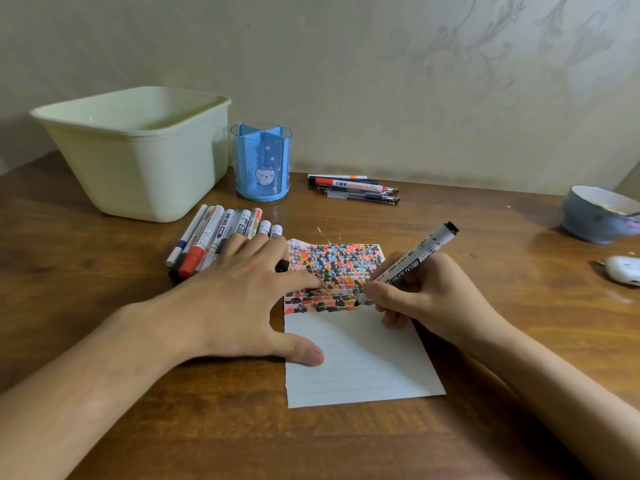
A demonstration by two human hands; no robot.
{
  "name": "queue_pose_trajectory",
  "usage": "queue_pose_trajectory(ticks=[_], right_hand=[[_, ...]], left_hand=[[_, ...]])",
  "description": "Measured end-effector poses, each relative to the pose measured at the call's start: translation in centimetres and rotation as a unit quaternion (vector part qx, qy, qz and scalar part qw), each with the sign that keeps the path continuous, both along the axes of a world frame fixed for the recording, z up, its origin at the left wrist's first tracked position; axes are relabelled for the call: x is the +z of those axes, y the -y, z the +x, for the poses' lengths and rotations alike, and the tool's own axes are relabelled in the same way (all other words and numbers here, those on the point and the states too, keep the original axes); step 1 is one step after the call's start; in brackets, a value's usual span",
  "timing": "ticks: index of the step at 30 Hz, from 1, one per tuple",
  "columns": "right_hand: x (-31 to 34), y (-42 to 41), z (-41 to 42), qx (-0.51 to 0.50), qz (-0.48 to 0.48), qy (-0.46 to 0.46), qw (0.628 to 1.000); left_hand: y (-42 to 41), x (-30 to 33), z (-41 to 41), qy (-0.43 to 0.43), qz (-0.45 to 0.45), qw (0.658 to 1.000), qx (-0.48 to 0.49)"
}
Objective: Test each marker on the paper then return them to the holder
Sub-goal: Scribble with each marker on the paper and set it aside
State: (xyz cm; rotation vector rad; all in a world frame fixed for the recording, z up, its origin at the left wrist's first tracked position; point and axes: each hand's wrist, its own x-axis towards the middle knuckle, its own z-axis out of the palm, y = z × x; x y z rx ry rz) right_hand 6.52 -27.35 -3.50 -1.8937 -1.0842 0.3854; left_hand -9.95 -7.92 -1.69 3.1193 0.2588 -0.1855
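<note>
right hand (pixel 426 292) grip clamped on a white-barrelled marker with a black end (pixel 414 258), tip down on the sheet of lined white paper (pixel 360 362), right at the lower edge of the dense black/red/orange test marks filling the sheet's upper part. barrel tilts up and away to the right.

left hand (pixel 242 289) lies flat, fingers spread, grip apart: thumb and index finger press on the paper's left edge, other fingers rest over the near ends of a row of white markers with mixed caps (pixel 221 237). that row lies side by side on the brown wooden worktop (pixel 104 427), just left of the paper, one red cap visible at its near end.

round translucent blue holder with dividers and a cartoon sticker (pixel 262 164) stands upright behind the row, nothing visible in it. pale green plastic tub (pixel 138 157) just left of the holder. a few more pens and markers (pixel 353 188) lie right of the holder, near the wall. blue ceramic bowl (pixel 599 213) and a small white object (pixel 623 268) at the far right edge.
</note>
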Motion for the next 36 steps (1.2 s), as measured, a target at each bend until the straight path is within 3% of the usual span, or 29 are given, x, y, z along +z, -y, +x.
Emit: queue_pose_trajectory(ticks=[36], right_hand=[[0.11,-0.21,-0.37,-0.019,-0.020,0.042,0.999]], left_hand=[[-0.11,-0.13,0.07,0.003,0.004,1.000,-0.004]])
